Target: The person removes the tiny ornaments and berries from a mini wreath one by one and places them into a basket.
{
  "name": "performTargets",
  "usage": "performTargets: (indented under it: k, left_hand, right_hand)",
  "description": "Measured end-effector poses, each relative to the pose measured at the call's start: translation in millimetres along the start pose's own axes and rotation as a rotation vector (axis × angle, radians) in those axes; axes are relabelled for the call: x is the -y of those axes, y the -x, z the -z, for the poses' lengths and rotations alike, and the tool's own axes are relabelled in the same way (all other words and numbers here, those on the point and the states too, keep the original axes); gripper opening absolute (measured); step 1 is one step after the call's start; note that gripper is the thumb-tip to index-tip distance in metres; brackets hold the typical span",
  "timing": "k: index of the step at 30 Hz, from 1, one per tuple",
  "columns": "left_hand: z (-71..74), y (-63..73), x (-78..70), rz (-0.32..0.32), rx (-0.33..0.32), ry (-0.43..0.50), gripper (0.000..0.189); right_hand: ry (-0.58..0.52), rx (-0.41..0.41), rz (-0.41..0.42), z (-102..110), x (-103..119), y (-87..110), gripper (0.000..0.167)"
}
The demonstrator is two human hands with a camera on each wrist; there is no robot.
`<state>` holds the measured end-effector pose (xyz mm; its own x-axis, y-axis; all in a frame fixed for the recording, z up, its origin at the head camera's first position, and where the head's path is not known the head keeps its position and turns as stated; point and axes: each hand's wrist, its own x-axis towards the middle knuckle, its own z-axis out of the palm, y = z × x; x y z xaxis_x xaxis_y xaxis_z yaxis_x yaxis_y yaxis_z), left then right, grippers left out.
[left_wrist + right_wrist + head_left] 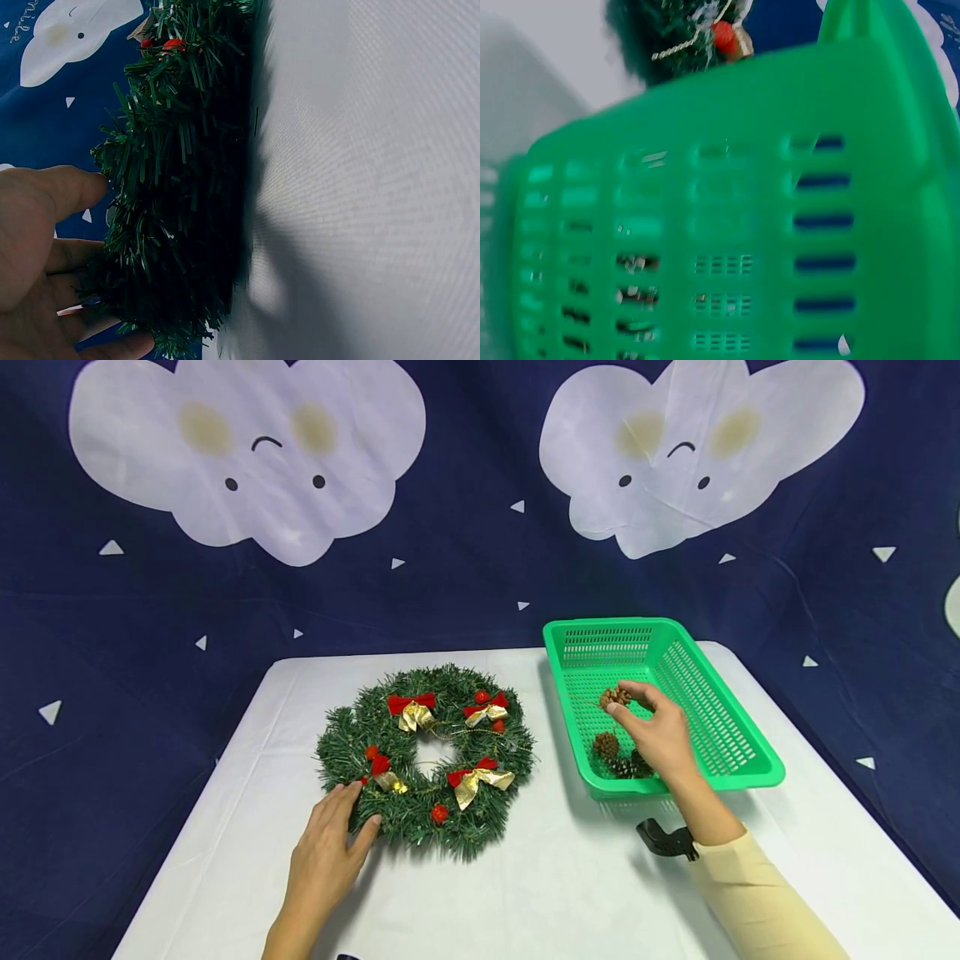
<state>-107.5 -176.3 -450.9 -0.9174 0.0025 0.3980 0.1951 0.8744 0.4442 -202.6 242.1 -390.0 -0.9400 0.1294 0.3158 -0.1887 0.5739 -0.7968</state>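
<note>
At the lower left of the frame, the left hand (326, 847) is resting its fingertips on the lower-left edge of the wreath (345, 739), thumb standing apart; I am seeing no grasp there. Right of centre, the right hand (660, 731) is pinching a pine cone (615, 697) over the green basket (622, 787), where other pine cones (606, 745) are lying. I am judging that the step in hand is picking this cone out; the next move is calling, I think, for a steady pinch and enough height above the rim. The wreath, with red-and-gold bows (480, 781), is lying left of centre on the white-covered table (570, 877). Across the upper half, a dark blue curtain (465, 585) is hanging behind, showing white clouds (247, 452) and small triangles (517, 507).
</note>
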Motion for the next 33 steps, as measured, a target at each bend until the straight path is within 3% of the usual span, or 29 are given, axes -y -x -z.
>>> performTargets:
  k: [21,33]
  left_hand:
    - [-0.1,0.6,0.2,0.003,-0.004,-0.002,0.056]
    - [0.6,0.4,-0.6,0.011,0.005,0.002,0.056]
  right_hand:
    - [0.149,0.107,-0.1,24.4,-27.0,-13.7,0.057]
    - [0.228,0.235,-0.125,29.7,-34.5,-19.7,0.055]
